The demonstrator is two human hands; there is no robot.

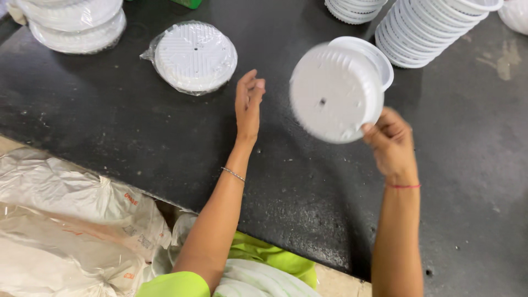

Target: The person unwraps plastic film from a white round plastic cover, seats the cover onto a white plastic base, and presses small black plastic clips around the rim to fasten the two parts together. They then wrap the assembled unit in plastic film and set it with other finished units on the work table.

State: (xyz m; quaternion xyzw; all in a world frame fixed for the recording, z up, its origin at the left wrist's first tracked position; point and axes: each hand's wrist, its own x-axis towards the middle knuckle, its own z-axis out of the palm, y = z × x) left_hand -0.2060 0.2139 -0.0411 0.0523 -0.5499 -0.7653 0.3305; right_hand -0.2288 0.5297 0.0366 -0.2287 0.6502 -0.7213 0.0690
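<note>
1. Right hand [391, 144] grips a short stack of white plastic bowls [338, 91] by the rim at its 5 o'clock edge, tilted so the ribbed underside with a small centre hole faces the camera. Bowls are held up off the black table [137, 137]. Insides not visible.
2. Left hand [248, 103] is at 9 o'clock of the held bowls, apart from them – fingers loosely extended, holding nothing.
3. At 10 o'clock of the left hand: a wrapped pack of white bowls [193, 56], flat on the table, bottom up, in clear film.
4. Top-left corner: two more wrapped packs [74, 22], stacked.
5. At 1 o'clock of the held bowls: a long nested row of white bowls [423, 27] lying on its side – only more bowls inside each.
6. Another small stack of bowls [352, 10] at the 12 o'clock edge.
7. Bottom-left, below the table edge: pale woven sacks [66, 220].
</note>
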